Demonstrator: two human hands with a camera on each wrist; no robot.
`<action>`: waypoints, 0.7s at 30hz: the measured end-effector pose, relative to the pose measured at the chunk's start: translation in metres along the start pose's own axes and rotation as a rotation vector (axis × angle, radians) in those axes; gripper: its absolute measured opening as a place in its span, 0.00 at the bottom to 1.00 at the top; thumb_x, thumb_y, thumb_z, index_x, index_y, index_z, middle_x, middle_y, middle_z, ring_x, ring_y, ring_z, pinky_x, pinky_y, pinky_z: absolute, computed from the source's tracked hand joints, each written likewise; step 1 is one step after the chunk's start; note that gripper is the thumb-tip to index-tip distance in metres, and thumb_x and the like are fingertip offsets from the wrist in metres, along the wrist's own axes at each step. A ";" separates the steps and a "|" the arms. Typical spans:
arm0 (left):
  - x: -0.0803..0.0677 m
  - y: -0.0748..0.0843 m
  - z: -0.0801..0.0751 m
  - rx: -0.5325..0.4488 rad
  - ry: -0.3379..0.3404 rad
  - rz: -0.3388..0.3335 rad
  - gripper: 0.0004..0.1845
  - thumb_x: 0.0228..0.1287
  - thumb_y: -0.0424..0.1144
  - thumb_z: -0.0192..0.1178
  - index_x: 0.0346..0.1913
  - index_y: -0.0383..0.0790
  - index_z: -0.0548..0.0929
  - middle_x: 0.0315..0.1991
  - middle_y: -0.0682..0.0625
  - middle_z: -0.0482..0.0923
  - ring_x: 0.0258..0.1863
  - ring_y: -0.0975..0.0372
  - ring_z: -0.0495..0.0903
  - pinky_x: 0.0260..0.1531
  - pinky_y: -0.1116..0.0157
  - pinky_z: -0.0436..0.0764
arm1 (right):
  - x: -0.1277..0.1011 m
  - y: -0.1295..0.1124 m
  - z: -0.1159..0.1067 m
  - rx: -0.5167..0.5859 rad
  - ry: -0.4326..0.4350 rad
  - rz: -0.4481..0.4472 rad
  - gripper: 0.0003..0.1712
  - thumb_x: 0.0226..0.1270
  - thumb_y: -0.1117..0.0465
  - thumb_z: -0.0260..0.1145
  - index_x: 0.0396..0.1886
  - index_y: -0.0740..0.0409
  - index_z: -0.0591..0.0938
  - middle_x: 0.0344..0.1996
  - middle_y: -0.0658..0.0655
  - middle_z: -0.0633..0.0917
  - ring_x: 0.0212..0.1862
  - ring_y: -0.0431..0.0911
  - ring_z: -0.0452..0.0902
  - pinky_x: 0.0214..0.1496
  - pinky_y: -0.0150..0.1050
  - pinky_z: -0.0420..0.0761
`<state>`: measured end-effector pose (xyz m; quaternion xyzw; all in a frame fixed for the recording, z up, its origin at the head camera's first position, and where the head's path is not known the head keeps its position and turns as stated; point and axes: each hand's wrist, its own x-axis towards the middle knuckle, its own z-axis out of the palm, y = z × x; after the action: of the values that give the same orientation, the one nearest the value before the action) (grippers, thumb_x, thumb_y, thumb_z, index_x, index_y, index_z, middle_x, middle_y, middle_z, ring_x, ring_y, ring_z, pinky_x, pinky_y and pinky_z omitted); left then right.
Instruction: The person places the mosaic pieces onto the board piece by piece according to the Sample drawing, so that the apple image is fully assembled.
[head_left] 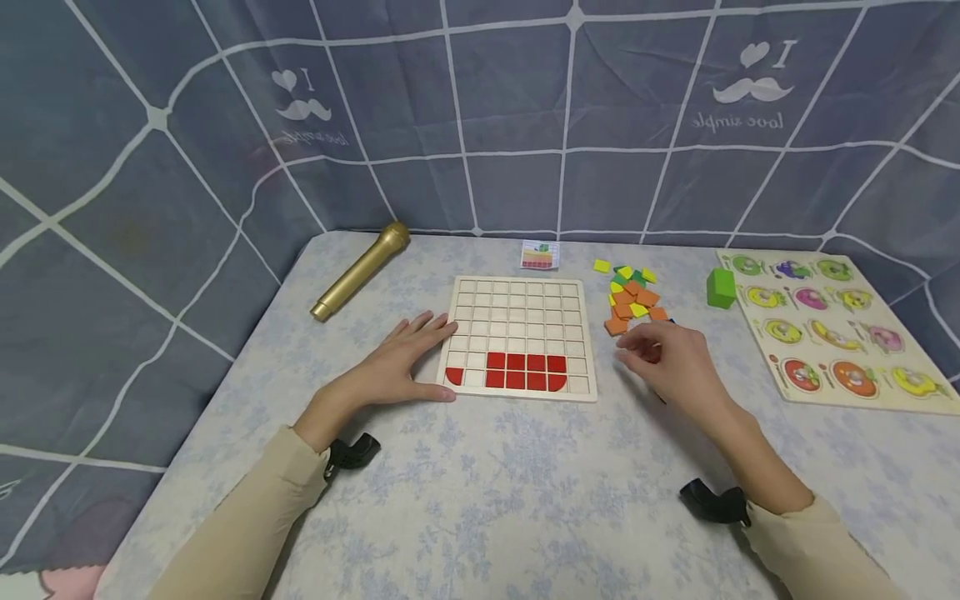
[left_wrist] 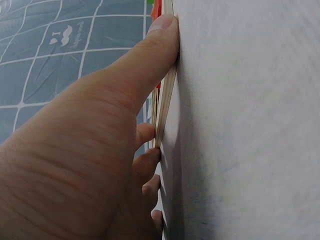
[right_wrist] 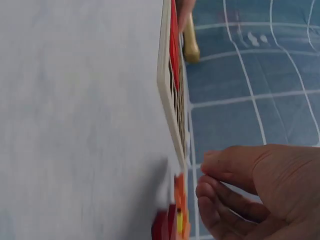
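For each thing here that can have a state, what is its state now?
grid board: flat on the table, red tiles only in its bottom rows, the other cells empty.
left hand: flat, fingers against the board's left edge.
right hand: fingers curled, beside the tile pile; whether it holds anything cannot be told.
tile pile: loose, unsorted.
gold microphone: lying down.

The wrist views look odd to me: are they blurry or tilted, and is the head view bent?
Head view: sharp, evenly lit, backdrop lines bow. Left wrist view: turned sideways, the thumb fills it, table soft. Right wrist view: also sideways, tiles blurred, board fairly clear.
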<state>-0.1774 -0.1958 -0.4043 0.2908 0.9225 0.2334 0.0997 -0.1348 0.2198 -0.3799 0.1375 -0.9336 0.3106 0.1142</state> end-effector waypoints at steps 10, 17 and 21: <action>0.003 0.001 0.001 0.006 -0.001 0.003 0.60 0.57 0.62 0.77 0.86 0.48 0.55 0.87 0.47 0.46 0.87 0.49 0.39 0.85 0.45 0.37 | -0.010 0.022 -0.020 -0.137 -0.040 0.226 0.12 0.62 0.61 0.80 0.39 0.65 0.88 0.32 0.62 0.89 0.36 0.53 0.82 0.33 0.38 0.77; 0.002 -0.001 0.001 -0.006 0.017 0.004 0.59 0.57 0.61 0.77 0.86 0.47 0.56 0.87 0.44 0.47 0.87 0.46 0.40 0.85 0.43 0.38 | -0.009 0.020 -0.015 -0.173 -0.080 0.272 0.16 0.61 0.61 0.80 0.41 0.66 0.86 0.33 0.63 0.88 0.37 0.54 0.80 0.35 0.39 0.77; 0.002 -0.001 0.002 -0.006 0.018 0.008 0.59 0.57 0.61 0.77 0.85 0.47 0.57 0.87 0.44 0.48 0.87 0.46 0.40 0.85 0.43 0.38 | -0.011 0.020 -0.014 -0.178 -0.078 0.277 0.15 0.61 0.61 0.80 0.41 0.66 0.86 0.33 0.63 0.88 0.37 0.54 0.80 0.36 0.40 0.78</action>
<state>-0.1787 -0.1947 -0.4061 0.2921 0.9215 0.2392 0.0915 -0.1296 0.2457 -0.3835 0.0089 -0.9711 0.2340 0.0457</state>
